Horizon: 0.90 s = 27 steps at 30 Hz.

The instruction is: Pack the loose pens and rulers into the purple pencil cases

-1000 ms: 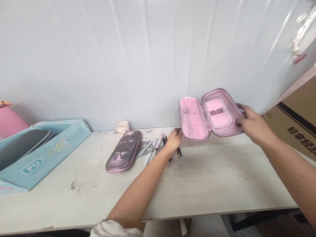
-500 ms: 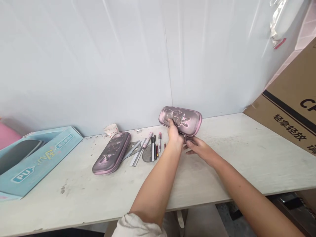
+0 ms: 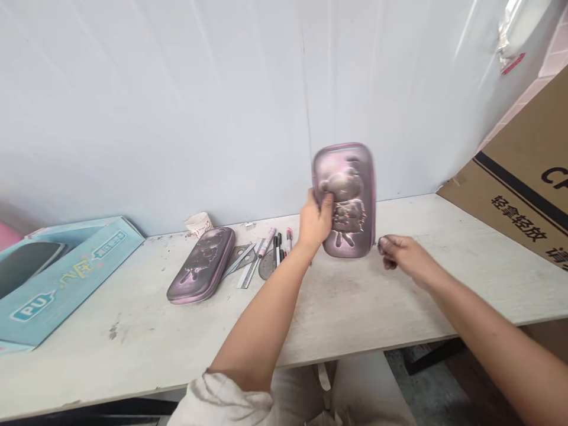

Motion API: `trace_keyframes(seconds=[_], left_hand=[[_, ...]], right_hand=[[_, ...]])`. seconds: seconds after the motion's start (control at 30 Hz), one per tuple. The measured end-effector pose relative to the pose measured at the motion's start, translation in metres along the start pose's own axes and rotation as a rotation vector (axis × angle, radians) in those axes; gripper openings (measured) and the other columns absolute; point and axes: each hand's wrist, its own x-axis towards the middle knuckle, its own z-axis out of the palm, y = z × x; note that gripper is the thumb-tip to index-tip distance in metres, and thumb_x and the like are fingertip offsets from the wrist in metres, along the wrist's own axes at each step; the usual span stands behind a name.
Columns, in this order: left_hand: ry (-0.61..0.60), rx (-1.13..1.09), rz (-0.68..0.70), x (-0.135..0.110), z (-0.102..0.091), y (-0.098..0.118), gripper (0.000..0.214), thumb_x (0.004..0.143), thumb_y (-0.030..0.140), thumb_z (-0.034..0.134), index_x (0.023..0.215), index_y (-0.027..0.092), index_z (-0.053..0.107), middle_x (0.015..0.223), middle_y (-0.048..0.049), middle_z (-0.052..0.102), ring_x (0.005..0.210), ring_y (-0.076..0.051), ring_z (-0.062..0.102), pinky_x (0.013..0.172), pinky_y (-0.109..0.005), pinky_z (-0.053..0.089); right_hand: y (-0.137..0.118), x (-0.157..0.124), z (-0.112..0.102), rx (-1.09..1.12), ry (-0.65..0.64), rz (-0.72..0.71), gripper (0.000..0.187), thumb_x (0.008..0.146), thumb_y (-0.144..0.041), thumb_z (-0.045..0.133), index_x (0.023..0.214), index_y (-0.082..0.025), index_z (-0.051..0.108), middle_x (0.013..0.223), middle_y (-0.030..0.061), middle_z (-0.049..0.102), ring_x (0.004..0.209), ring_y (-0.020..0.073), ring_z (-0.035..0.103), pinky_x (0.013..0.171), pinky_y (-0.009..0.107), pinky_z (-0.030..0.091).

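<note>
The left grip is clamped on the lower left edge of a moulded pink-and-grey pencil case with an embossed figure on its face – fingers across the front, the outline a little blurred. The case lies directly to the right of that grip and is held with its long axis almost upright, over the far part of the bench; whether its lower end touches the bench cannot be told. The right grip is empty, its fingers loosely curled, and is held just to the right of the case without touching it. The left hand is the nearer of the two.

Further left, a matching pink-and-grey pencil case lies flat on the pale, scuffed bench, beside metal rulers, a grey protractor and a row of pens. Behind these stands a small paper cup; at the far left sits a pale blue printed carton, and at the right a brown cardboard box.
</note>
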Motion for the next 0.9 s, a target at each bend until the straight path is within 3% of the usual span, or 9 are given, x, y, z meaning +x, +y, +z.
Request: trace_keyframes(seconds=[0.13,0.23,0.37,0.47,0.57,0.63,0.7,0.77,0.9], left_hand=[[-0.441,0.244,0.166,-0.005,-0.002,0.025,0.040,0.076,0.050,0.057,0.101,0.019,0.052,0.089,-0.0087,0.062,0.100,-0.031,0.057,0.089,-0.035,0.037],[-0.639,0.447,0.313,-0.015,0.006,0.037,0.044,0.076,0.055,0.053,0.102,0.019,0.051,0.094,-0.0113,0.062,0.095,-0.033,0.058,0.088,-0.039,0.038],[-0.564,0.484,0.285,-0.033,0.027,0.038,0.055,0.080,0.063,0.038,0.109,0.018,0.046,0.103,-0.0158,0.060,0.098,-0.034,0.057,0.086,-0.042,0.037],[-0.407,0.340,0.016,-0.041,0.041,0.025,0.062,0.083,0.064,0.021,0.115,0.014,0.041,0.101,-0.0184,0.061,0.097,-0.033,0.059,0.081,-0.040,0.040],[-0.418,0.280,-0.241,-0.038,0.041,-0.001,0.063,0.088,0.055,0.010,0.116,0.007,0.040,0.102,-0.0222,0.062,0.097,-0.031,0.059,0.077,-0.036,0.042],[-0.513,0.374,-0.234,-0.032,0.025,-0.022,0.056,0.090,0.049,0.017,0.112,0.006,0.045,0.107,-0.0225,0.060,0.102,-0.029,0.057,0.082,-0.035,0.041],[-0.470,0.553,-0.156,-0.023,-0.003,-0.045,0.045,0.091,0.042,0.025,0.112,0.009,0.047,0.112,-0.0196,0.057,0.107,-0.026,0.054,0.087,-0.034,0.039],[-0.260,0.838,-0.171,-0.014,-0.038,-0.067,0.042,0.089,0.039,0.032,0.114,0.008,0.046,0.116,-0.0196,0.053,0.110,-0.028,0.050,0.090,-0.038,0.037],[-0.097,1.087,-0.326,-0.003,-0.093,-0.110,0.046,0.082,0.042,0.045,0.108,0.004,0.051,0.119,-0.0239,0.048,0.116,-0.035,0.041,0.095,-0.047,0.031]], right_hand=[[-0.039,0.008,-0.063,-0.175,0.246,-0.056,0.025,0.079,-0.039,0.044,0.062,-0.021,0.048,0.054,0.0013,0.053,0.049,0.0132,0.050,0.054,0.030,0.041],[-0.085,-0.002,-0.078,-0.881,0.334,-0.350,0.026,0.080,-0.033,0.044,0.059,-0.021,0.053,0.054,0.0047,0.055,0.058,0.0170,0.051,0.061,0.034,0.039],[-0.114,-0.012,-0.051,-1.202,0.351,-0.634,0.021,0.079,-0.032,0.048,0.069,-0.018,0.059,0.072,0.0106,0.059,0.091,0.0280,0.053,0.083,0.046,0.036],[-0.090,-0.001,-0.027,-0.940,0.457,-0.673,0.039,0.081,-0.046,0.048,0.106,-0.017,0.057,0.113,0.0164,0.054,0.115,0.0327,0.042,0.094,0.048,0.033],[-0.042,0.017,-0.009,-0.335,0.273,-0.424,0.063,0.079,-0.051,0.050,0.132,-0.024,0.031,0.124,0.0116,0.049,0.109,0.0250,0.051,0.089,0.040,0.044],[-0.011,0.027,-0.001,-0.077,0.127,-0.197,0.069,0.075,-0.053,0.054,0.134,-0.030,0.027,0.121,0.0091,0.051,0.103,0.0230,0.056,0.081,0.036,0.050],[0.009,0.036,0.002,0.043,0.103,0.006,0.072,0.072,-0.054,0.058,0.134,-0.033,0.028,0.117,0.0090,0.054,0.092,0.0218,0.061,0.073,0.033,0.053],[0.017,0.047,0.005,0.088,0.085,0.154,0.076,0.070,-0.054,0.060,0.135,-0.034,0.026,0.111,0.0096,0.058,0.079,0.0208,0.064,0.065,0.034,0.054],[0.010,0.081,0.027,0.013,0.042,0.224,0.075,0.072,-0.052,0.059,0.135,-0.027,0.028,0.104,0.0112,0.063,0.071,0.0199,0.064,0.062,0.032,0.053]])
